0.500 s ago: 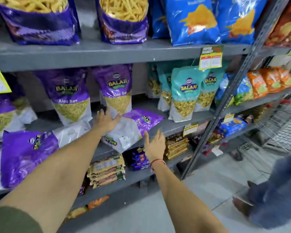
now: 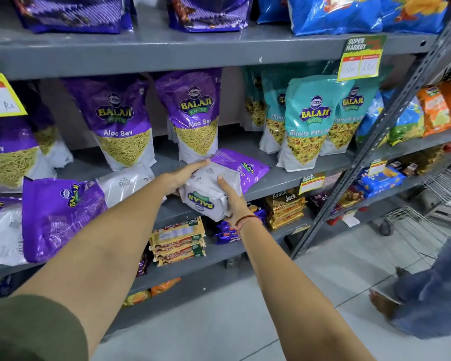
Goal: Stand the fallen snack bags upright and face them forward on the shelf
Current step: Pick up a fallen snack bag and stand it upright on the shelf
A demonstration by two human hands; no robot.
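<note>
A fallen purple and white Aloo Sev bag lies on its back on the grey middle shelf, its white bottom end toward me and jutting past the shelf edge. My left hand grips its left side and my right hand grips its right side and underside. A second fallen purple bag lies flat further left. Behind them two purple Aloo Sev bags stand upright and face forward.
Teal Khatta Mitha bags stand at the right of the same shelf. Biscuit packs fill the shelf below. A slotted metal upright crosses at right. A wire trolley and a person's leg in blue occupy the floor at right.
Both hands have closed in on the fallen bag and taken hold of its two sides; before, they hovered open beside it. The view has moved closer to the shelf.
</note>
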